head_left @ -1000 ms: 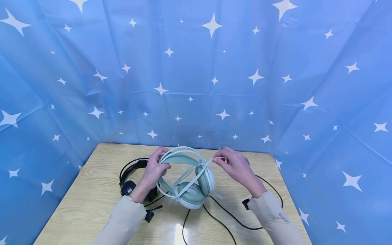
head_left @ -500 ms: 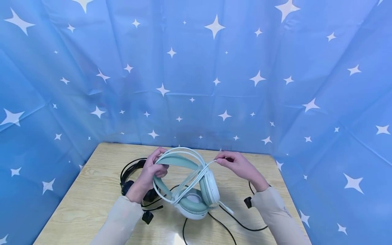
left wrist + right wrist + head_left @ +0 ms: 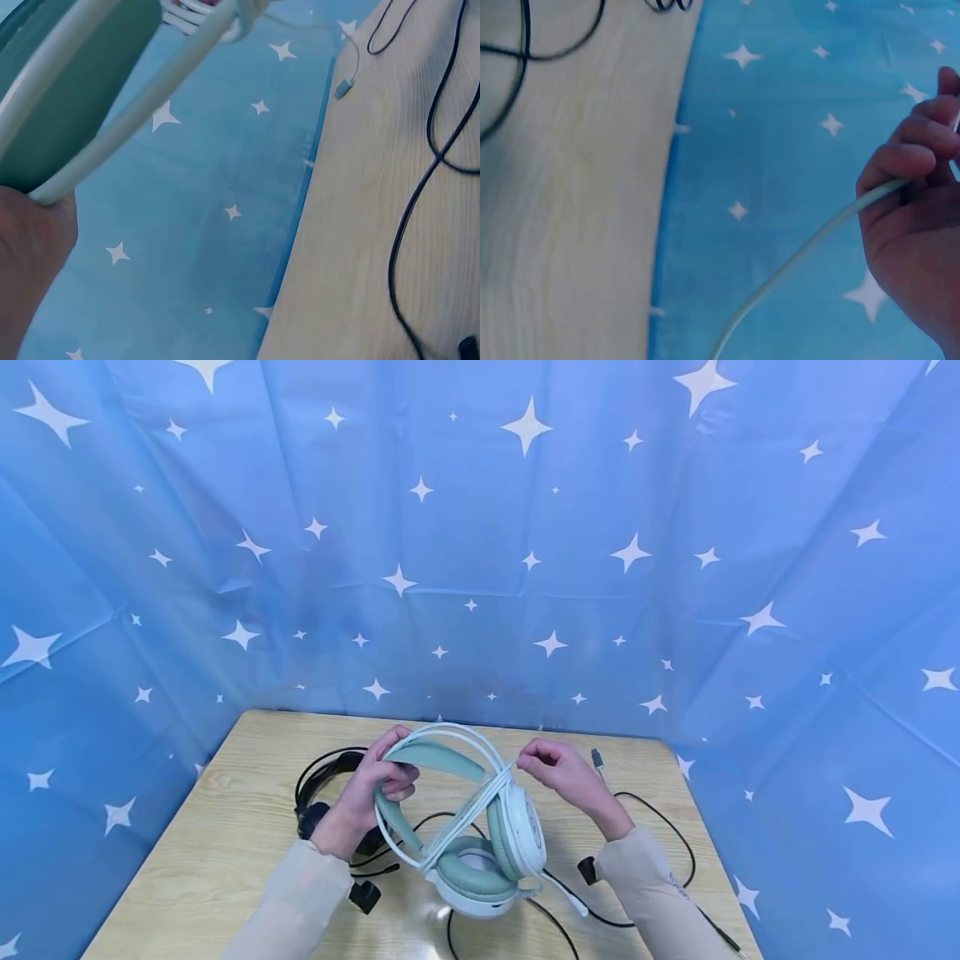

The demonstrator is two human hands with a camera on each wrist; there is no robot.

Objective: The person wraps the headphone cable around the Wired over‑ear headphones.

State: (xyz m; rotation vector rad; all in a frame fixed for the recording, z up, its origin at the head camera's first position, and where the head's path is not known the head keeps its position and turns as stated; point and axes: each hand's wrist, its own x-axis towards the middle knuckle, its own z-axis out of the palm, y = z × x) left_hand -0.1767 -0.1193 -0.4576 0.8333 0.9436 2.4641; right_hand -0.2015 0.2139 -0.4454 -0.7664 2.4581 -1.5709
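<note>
Fingers (image 3: 397,774) of the left hand (image 3: 358,797) are gripping a pale green headset (image 3: 517,831) while the right hand (image 3: 573,777) is pinching a white cable (image 3: 805,250).
Between both hands, the pale green headset is being held tilted over the worktop (image 3: 210,827), strands of white cable crossing it toward the ear cups and one length running to the right hand. Beneath, black cables (image 3: 391,262) are trailing over the wood. Beside the left wrist, which is partly hiding it from me, a black headset (image 3: 311,818) is lying. Beyond the right hand a small plug (image 3: 597,758) is resting near the back edge; past that, a starred blue curtain (image 3: 480,568) is hanging.
</note>
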